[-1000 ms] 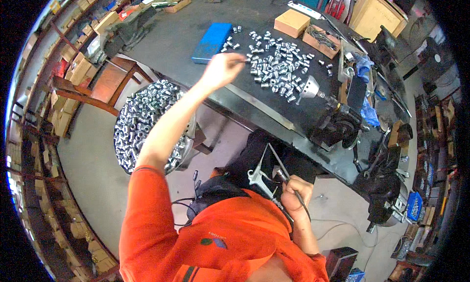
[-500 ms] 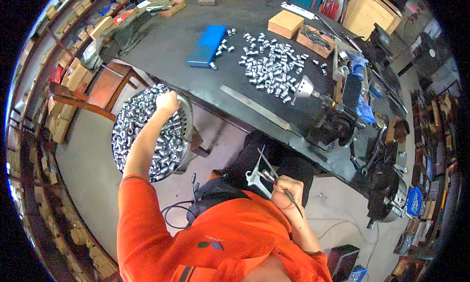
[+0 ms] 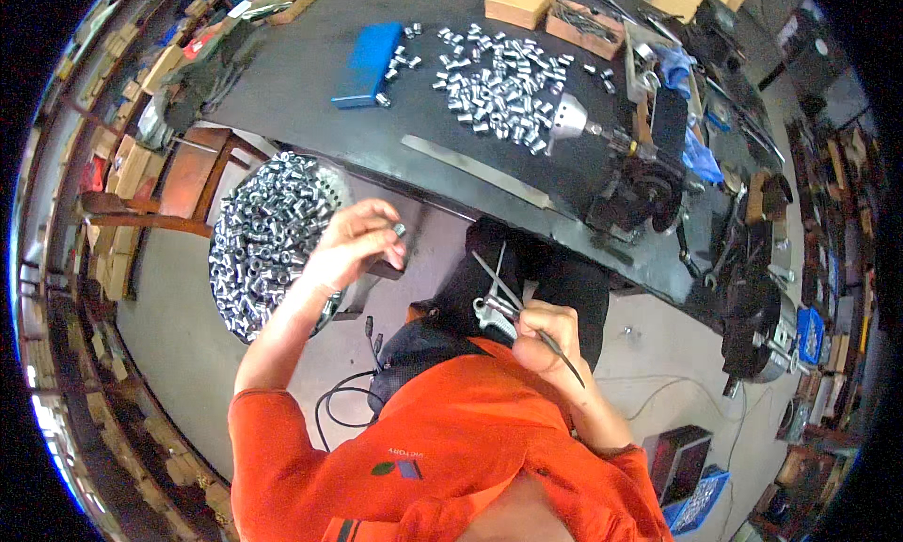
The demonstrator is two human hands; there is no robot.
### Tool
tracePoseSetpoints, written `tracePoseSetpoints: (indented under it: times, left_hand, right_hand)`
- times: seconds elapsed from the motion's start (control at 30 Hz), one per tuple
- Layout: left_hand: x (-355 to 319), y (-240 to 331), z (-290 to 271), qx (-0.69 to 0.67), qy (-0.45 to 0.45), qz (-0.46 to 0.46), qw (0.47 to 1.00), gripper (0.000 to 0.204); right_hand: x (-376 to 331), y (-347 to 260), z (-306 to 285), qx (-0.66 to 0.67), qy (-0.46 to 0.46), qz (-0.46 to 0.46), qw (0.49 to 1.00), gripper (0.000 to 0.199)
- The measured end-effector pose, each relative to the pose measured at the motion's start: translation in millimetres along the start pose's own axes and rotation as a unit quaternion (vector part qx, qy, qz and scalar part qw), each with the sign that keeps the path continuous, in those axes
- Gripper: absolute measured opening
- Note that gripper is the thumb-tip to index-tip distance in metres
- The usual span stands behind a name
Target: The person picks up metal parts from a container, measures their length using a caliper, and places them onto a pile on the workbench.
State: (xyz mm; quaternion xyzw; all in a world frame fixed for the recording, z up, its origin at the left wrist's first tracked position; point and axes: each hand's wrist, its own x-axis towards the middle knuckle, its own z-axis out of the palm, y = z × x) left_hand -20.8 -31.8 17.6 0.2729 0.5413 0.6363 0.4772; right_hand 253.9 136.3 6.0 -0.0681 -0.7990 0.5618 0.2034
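My left hand is raised over the right side of a round metal basket heaped with small shiny metal sleeves. Its thumb and fingers pinch one small metal sleeve. In front of my lap, my right hand is closed round a long, thin dark tool, perhaps a file or scraper; its narrow tip points up and left. A grey air blow gun with a slim nozzle sits beside the right fingers. Whether that hand grips it too, I cannot tell.
On the dark workbench lie a pile of metal sleeves, a blue box, a flat metal bar and a wooden block. A black machine stands at the right. A wooden chair is behind the basket.
My left hand has come out of the basket, moving right and nearer, with a sleeve in its fingers. The right hand stays nearly in place with the thin tool. The view has shifted slightly.
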Motion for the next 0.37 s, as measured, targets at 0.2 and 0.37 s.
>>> tracePoseSetpoints:
  times: [0.2, 0.37]
  left_hand:
    - [0.6, -32.0, 56.5, -0.171, -0.046, -0.067, 0.982, 0.028]
    - [-3.7, -50.1, 65.3, -0.247, -0.087, -0.14, 0.955, 0.035]
  right_hand:
    - [1.9, -2.3, -5.5, -0.018, -0.008, -0.015, 1.0, 0.031]
    - [4.8, 1.9, -2.9, -0.031, -0.018, -0.003, 0.999, 0.036]
